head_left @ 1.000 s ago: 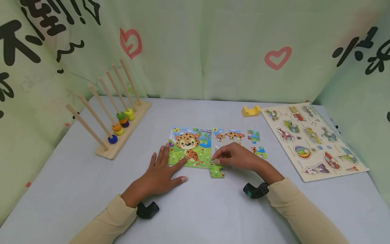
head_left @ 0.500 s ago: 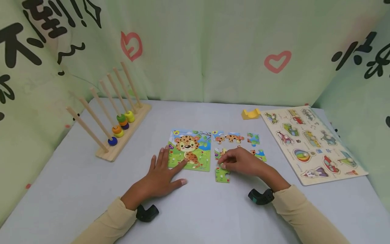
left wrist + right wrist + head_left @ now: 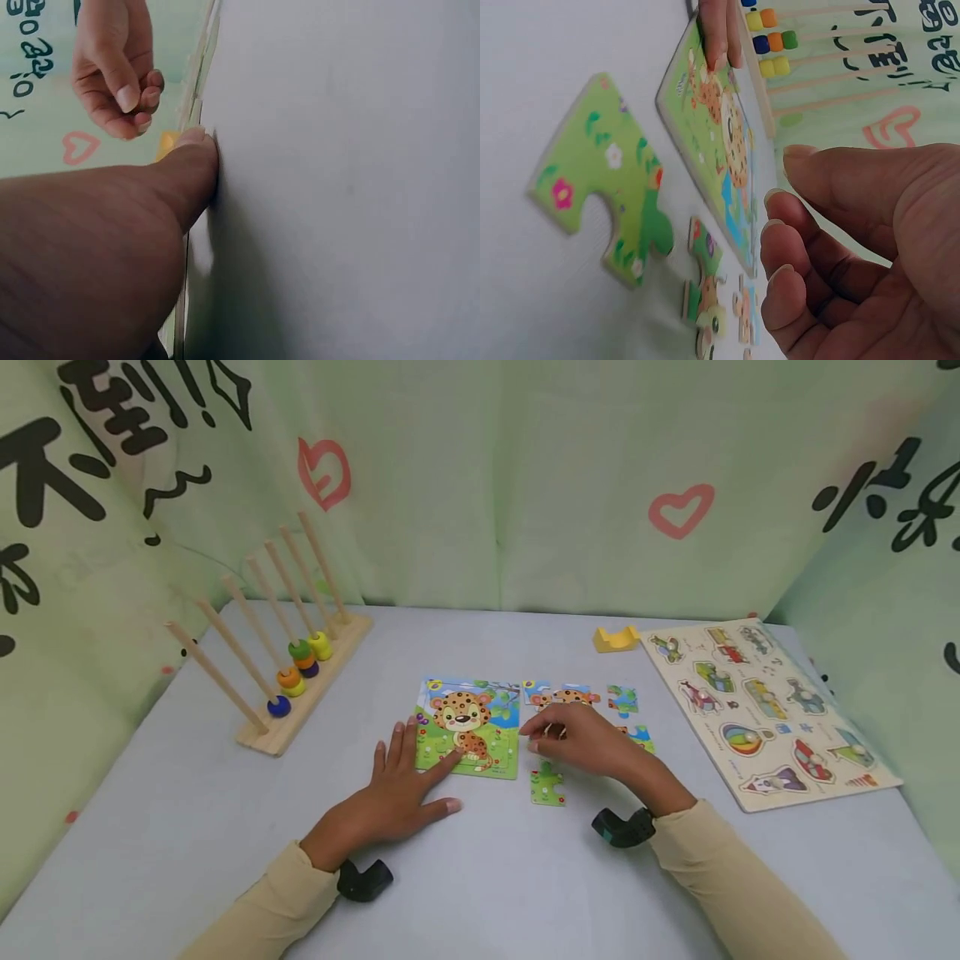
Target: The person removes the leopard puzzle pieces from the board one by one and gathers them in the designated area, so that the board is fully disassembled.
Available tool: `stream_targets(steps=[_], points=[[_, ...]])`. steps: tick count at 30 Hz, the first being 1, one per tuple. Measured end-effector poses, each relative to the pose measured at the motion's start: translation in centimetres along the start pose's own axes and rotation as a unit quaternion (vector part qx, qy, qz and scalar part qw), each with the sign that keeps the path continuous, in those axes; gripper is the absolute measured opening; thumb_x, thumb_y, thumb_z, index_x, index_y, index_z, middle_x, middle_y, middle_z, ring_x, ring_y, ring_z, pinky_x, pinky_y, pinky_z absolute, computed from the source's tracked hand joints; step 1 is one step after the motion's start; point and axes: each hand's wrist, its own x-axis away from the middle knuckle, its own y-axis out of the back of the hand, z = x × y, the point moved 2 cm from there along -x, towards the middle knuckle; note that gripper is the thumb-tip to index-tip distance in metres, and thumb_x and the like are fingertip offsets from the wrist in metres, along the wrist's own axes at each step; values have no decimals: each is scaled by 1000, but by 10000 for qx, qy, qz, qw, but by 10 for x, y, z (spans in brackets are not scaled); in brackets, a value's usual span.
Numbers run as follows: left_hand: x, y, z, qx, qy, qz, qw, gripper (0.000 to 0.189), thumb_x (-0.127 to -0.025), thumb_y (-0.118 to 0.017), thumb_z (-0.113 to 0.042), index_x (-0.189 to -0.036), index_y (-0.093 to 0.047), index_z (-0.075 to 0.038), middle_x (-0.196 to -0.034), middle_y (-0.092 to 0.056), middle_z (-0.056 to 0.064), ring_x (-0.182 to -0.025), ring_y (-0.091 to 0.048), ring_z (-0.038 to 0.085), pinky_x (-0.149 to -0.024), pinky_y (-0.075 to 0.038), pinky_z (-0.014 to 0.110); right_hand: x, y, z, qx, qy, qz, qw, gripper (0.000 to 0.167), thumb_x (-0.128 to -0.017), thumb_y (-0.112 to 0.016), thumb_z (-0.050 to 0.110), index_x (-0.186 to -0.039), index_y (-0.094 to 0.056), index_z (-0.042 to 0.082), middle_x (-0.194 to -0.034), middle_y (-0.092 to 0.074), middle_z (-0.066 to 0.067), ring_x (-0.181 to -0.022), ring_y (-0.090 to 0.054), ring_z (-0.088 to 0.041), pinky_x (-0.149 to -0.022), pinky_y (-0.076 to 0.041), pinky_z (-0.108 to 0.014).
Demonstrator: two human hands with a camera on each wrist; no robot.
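My left hand (image 3: pixel 393 797) lies flat with straight fingers on the left and lower edge of a square leopard puzzle board (image 3: pixel 498 739). Over the loose pieces to the right of the board hovers my right hand (image 3: pixel 581 739), fingers loosely curled. In the right wrist view a gap shows between the right thumb and fingertips, with nothing held. A green corner puzzle piece (image 3: pixel 622 172) with flowers rests on the table just below that hand. Behind it, leopard puzzle pieces (image 3: pixel 573 695) are partly hidden by the right hand.
More loose puzzle pieces (image 3: pixel 622 699) lie farther right. A wooden peg stand (image 3: pixel 266 739) with coloured beads stands at the left. At the right lies a wooden picture board (image 3: pixel 720 727), with a yellow curved block (image 3: pixel 617 640) beside its far corner.
The green corner piece shifted right, away from the board, under my right fingers. My right hand then let go, lifting up and slightly left. The left hand stays on the board.
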Motion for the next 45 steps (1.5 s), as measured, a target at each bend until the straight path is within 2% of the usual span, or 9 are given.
stream_targets(steps=[4, 10, 15, 21, 26, 30, 34, 41, 45], points=[[1, 2, 1, 152, -39, 37, 9999, 73, -93, -58, -53, -155, -27, -28, -156, 18, 26, -141, 21, 43, -108, 8, 63, -14, -3, 4, -112, 104, 106, 9998, 18, -91, -67, 6, -108, -72, 4, -97, -68, 0, -78, -59, -15, -68, -49, -33], [-2, 8, 8, 310, -177, -132, 9993, 99, -86, -66, -57, -158, -10, -18, -158, 8, 25, -143, 14, 42, -110, 0, 61, -31, -6, 6, -343, 158, 114, 9992, 18, -92, -66, 8, -108, -72, 2, -96, -69, 0, -82, -60, -16, -70, -49, -33], [-15, 25, 17, 682, -588, -411, 9951, 107, -85, -72, -50, -156, -5, -6, -159, 2, 24, -145, 8, 41, -112, -12, 59, -40, -8, 11, -415, 210, 127, 9988, 19, -93, -65, 8, -110, -72, 2, -98, -70, -1, -84, -59, -17, -70, -48, -33], [-37, 42, 26, 885, -847, -79, 9924, 109, -86, -73, -45, -155, 0, -1, -160, 13, 18, -145, 14, 33, -114, -6, 54, -48, -14, 16, -587, 155, 334, 9976, 20, -94, -63, 6, -111, -70, 0, -102, -70, -4, -86, -60, -17, -75, -48, -34], [-49, 44, 35, 633, -723, 212, 9952, 118, -82, -73, -53, -154, 3, 0, -160, 15, 16, -146, 14, 29, -114, 0, 52, -56, -21, 17, -729, -175, 463, 9961, 20, -94, -63, 7, -111, -71, 1, -104, -70, -5, -90, -63, -15, -79, -50, -34], [-52, 40, 39, 252, -566, 451, 9971, 120, -81, -72, -57, -153, 3, 3, -160, 16, 17, -145, 15, 30, -114, 2, 51, -60, -26, 19, -766, -244, 500, 9955, 20, -94, -63, 8, -111, -71, 1, -105, -70, -5, -94, -63, -16, -82, -50, -35], [-51, 36, 40, -63, -512, 647, 9966, 118, -83, -66, -62, -152, 3, 5, -159, 18, 17, -145, 18, 30, -114, 5, 50, -63, -31, 24, -563, -344, 503, 9966, 20, -93, -64, 8, -111, -72, 3, -106, -70, -4, -96, -63, -16, -84, -50, -34], [-46, 35, 38, -17, -312, 699, 9971, 114, -86, -57, -66, -152, 7, 1, -158, 23, 13, -143, 23, 26, -113, 9, 48, -68, -38, 30, -403, -343, 597, 9968, 23, -93, -66, 9, -114, -70, 1, -107, -70, -6, -97, -63, -17, -84, -50, -34], [-45, 36, 37, 15, -330, 620, 9975, 114, -86, -57, -66, -152, 7, 1, -158, 23, 13, -143, 23, 26, -113, 10, 48, -68, -41, 32, -356, -332, 578, 9971, 25, -91, -67, 7, -115, -69, 1, -109, -69, -7, -99, -63, -19, -86, -50, -35]])
